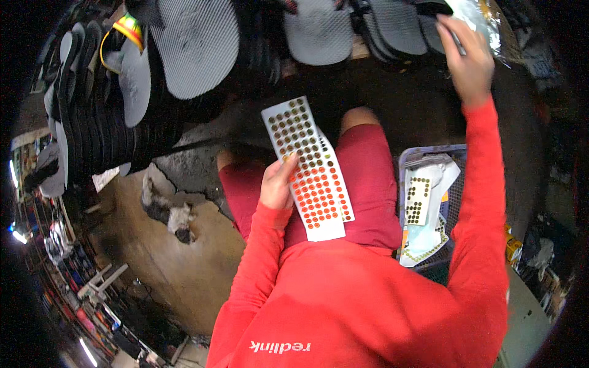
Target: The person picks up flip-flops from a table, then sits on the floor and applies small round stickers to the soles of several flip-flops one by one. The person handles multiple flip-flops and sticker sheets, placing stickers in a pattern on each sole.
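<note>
My left hand (278, 185) pinches a white sheet of small round stickers (316, 195), dark ones in its upper part and red ones lower down. A second sticker sheet (345, 205) shows behind its right edge. Both are above my lap. Away at the upper right, my right hand (471, 64) is raised beside the grey footbeds of slippers (399, 27). Its fingers are closed on a thin dark object (459, 44), too small and blurred to name. Shiny clear plastic wrap (485, 24) lies right behind that hand.
A mesh basket (403, 161) at my right holds more sticker sheets (418, 199). Slipper stacks (70, 116) line the far side and left; one grey footbed (196, 49) stands nearest. An animal (175, 214) lies on the floor at left, near cluttered shelves (73, 294).
</note>
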Tool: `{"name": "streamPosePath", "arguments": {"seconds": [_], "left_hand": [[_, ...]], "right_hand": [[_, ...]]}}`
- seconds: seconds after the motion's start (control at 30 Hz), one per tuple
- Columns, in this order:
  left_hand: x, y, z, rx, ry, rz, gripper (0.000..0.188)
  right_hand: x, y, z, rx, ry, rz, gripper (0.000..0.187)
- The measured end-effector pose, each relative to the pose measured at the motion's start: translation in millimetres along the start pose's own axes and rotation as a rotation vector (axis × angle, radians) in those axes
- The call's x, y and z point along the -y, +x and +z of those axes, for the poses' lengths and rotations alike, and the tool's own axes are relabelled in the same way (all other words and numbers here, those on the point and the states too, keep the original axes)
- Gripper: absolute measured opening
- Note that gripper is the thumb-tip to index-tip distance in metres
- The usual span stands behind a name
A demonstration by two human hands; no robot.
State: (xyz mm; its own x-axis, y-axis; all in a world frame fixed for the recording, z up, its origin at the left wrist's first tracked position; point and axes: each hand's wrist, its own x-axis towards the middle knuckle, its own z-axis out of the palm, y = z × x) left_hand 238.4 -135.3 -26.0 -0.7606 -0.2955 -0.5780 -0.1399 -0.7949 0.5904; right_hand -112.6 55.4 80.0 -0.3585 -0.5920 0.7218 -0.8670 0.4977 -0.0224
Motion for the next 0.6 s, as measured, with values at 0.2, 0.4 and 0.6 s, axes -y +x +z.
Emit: {"name": "streamPosePath", "arguments": {"seconds": [0.2,0.4,0.6], "left_hand": [[-10.9,7.9,9.6,0.05,0.071,-0.07,0.026],[-4.9,2.4,-3.2,0.095,0.084,0.052,0.026],[-29.7,-31.3,-43.7,0.035,0.075,0.238,0.076]], "right_hand": [[185.1,-96.9,-8.4,0.431,0.858,0.702,0.016],[230.1,-104.6,9.5,0.534,0.95,0.876,0.019],[214.7,-62.6,0.9,0.811,1.394,0.971,0.016]]}}
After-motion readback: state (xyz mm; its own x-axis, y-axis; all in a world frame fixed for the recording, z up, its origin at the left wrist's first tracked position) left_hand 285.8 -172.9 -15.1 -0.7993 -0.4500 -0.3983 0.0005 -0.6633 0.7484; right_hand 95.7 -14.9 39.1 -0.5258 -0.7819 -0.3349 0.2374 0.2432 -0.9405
